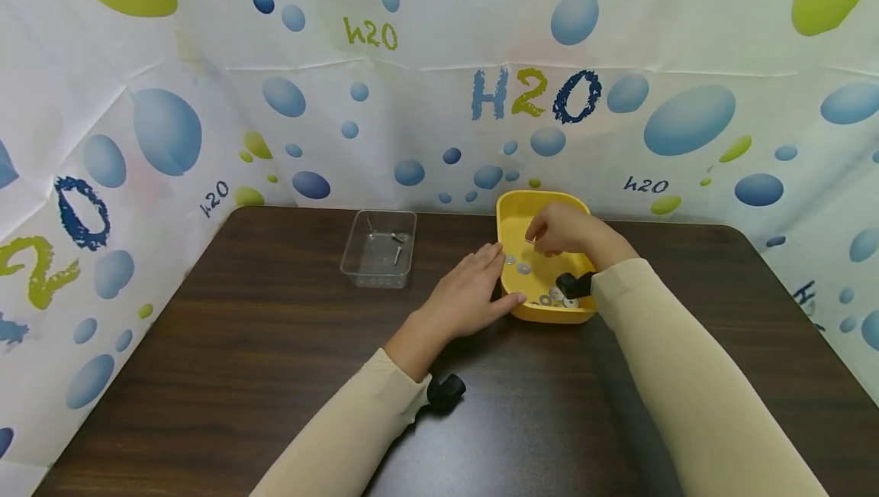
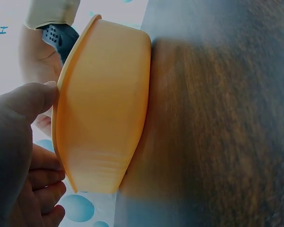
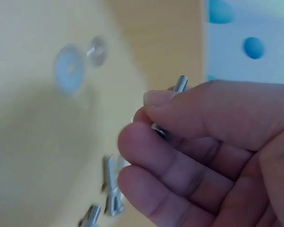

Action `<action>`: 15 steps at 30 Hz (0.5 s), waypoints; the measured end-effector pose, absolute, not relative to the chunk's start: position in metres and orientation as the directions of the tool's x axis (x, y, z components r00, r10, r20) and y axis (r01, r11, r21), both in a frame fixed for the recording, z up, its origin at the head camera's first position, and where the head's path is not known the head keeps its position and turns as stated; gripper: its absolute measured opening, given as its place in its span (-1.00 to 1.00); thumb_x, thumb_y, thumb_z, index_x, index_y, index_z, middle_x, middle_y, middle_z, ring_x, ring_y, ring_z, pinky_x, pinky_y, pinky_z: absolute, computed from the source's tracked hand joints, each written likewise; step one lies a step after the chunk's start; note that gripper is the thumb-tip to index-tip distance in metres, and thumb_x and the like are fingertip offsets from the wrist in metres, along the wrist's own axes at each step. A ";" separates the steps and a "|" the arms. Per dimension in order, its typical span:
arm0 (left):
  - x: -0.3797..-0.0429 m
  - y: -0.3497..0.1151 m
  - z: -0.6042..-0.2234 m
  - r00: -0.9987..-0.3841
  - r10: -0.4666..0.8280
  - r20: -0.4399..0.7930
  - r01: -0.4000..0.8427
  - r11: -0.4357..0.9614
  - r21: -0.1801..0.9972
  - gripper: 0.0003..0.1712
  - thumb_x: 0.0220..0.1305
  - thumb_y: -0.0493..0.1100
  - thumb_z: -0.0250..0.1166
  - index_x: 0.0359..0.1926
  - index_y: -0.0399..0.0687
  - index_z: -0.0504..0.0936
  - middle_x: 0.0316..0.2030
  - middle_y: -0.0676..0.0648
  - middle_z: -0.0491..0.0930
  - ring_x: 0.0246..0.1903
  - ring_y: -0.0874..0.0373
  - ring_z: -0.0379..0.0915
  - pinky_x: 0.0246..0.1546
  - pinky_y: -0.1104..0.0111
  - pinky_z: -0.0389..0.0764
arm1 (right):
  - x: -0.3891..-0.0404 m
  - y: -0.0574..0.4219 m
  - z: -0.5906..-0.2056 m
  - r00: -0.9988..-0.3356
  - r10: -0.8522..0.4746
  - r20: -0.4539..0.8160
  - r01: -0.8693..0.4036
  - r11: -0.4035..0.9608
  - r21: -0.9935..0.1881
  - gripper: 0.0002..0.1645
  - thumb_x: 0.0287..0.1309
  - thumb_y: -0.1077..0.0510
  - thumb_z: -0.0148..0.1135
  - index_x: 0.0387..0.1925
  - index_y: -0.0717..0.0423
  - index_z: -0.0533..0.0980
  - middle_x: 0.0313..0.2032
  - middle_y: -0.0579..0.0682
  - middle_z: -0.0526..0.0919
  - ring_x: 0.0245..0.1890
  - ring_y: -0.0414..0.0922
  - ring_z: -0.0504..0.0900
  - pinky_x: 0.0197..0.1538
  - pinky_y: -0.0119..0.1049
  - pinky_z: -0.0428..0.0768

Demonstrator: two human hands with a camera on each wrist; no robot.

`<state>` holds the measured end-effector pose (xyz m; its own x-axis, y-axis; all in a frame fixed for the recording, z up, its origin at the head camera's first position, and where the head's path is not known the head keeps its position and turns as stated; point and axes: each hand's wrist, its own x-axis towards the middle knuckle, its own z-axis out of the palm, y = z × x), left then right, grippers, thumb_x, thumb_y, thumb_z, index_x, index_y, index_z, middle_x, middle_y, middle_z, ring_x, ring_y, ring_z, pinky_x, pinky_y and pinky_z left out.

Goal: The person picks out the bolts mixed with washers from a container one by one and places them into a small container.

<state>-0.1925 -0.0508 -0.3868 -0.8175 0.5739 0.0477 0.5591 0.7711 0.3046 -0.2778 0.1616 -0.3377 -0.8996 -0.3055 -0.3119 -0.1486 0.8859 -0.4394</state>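
Observation:
My right hand (image 1: 565, 228) is over the yellow tray (image 1: 508, 211) and pinches a small metal bolt (image 3: 181, 84) between thumb and fingers. The bolt's threaded end sticks up past the thumb, and its middle is hidden. Below the fingertips, more bolts (image 3: 110, 175) lie in the tray, near a flat washer (image 3: 70, 69). Several washers (image 1: 524, 269) are scattered on the tray's floor in the head view. With fingers extended, my left hand (image 1: 467, 295) rests against the tray's left rim. Its thumb touches the rim in the left wrist view.
Left of the tray, a clear plastic box (image 1: 364, 260) stands near the table's back edge with a few metal bolts (image 1: 397, 255) inside. The dark wooden table (image 1: 275, 375) meets a patterned white sheet (image 1: 426, 100) behind.

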 end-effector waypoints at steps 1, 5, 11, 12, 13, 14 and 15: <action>-0.193 -0.051 -0.387 -0.817 0.575 0.048 0.560 0.771 0.303 -0.04 0.38 0.40 -0.01 0.51 -0.17 0.12 0.55 -0.09 -0.03 0.54 0.08 -0.14 0.51 0.21 -0.01 | -0.276 0.162 -0.337 -0.903 -0.305 -0.303 -0.139 0.874 -0.466 -0.70 0.17 0.26 0.28 -0.04 0.23 0.65 -0.31 0.07 0.73 -0.36 -0.06 0.66 -0.19 -0.26 0.69; -0.193 -0.051 -0.388 -0.814 0.579 0.049 0.565 0.768 0.301 -0.03 0.37 0.41 -0.02 0.51 -0.17 0.12 0.55 -0.09 -0.03 0.54 0.08 -0.15 0.51 0.20 0.00 | -0.270 0.162 -0.335 -0.921 -0.297 -0.254 -0.108 0.818 -0.565 -0.72 0.23 0.19 0.27 -0.07 0.24 0.65 -0.24 0.07 0.73 -0.26 -0.01 0.70 -0.08 -0.19 0.70; -0.195 -0.048 -0.387 -0.820 0.571 0.043 0.555 0.776 0.300 -0.04 0.38 0.40 -0.02 0.52 -0.16 0.11 0.55 -0.09 -0.03 0.54 0.08 -0.16 0.51 0.19 -0.01 | -0.264 0.163 -0.336 -0.955 -0.252 -0.153 -0.093 0.748 -0.657 -0.75 0.20 0.13 0.30 -0.14 0.18 0.64 -0.17 0.10 0.67 -0.27 -0.01 0.69 -0.05 -0.13 0.70; -0.196 -0.047 -0.387 -0.821 0.569 0.041 0.553 0.777 0.300 -0.04 0.38 0.40 -0.02 0.51 -0.16 0.11 0.55 -0.09 -0.03 0.54 0.08 -0.16 0.51 0.19 -0.01 | -0.263 0.164 -0.337 -0.959 -0.249 -0.135 -0.098 0.738 -0.668 -0.77 0.19 0.13 0.31 -0.16 0.16 0.64 -0.18 0.10 0.66 -0.28 -0.01 0.69 -0.07 -0.13 0.70; -0.196 -0.046 -0.387 -0.822 0.568 0.040 0.552 0.778 0.299 -0.04 0.38 0.40 -0.01 0.51 -0.17 0.11 0.55 -0.09 -0.03 0.54 0.07 -0.16 0.51 0.19 0.00 | -0.262 0.165 -0.338 -0.961 -0.250 -0.117 -0.107 0.728 -0.677 -0.79 0.20 0.12 0.31 -0.18 0.16 0.63 -0.19 0.10 0.67 -0.28 0.00 0.68 -0.10 -0.15 0.71; -0.196 -0.046 -0.386 -0.823 0.566 0.039 0.550 0.779 0.299 -0.04 0.38 0.40 -0.01 0.51 -0.17 0.12 0.55 -0.09 -0.03 0.54 0.07 -0.16 0.51 0.18 0.00 | -0.261 0.166 -0.340 -0.963 -0.249 -0.103 -0.111 0.715 -0.690 -0.81 0.20 0.12 0.31 -0.21 0.15 0.63 -0.21 0.09 0.67 -0.27 0.02 0.68 -0.12 -0.16 0.71; -0.196 -0.045 -0.386 -0.824 0.566 0.037 0.549 0.780 0.299 -0.04 0.38 0.40 -0.02 0.51 -0.17 0.12 0.55 -0.09 -0.04 0.54 0.07 -0.16 0.51 0.18 0.00 | -0.260 0.167 -0.341 -0.964 -0.249 -0.092 -0.115 0.703 -0.701 -0.82 0.21 0.12 0.32 -0.23 0.15 0.62 -0.23 0.09 0.68 -0.26 0.03 0.68 -0.13 -0.16 0.70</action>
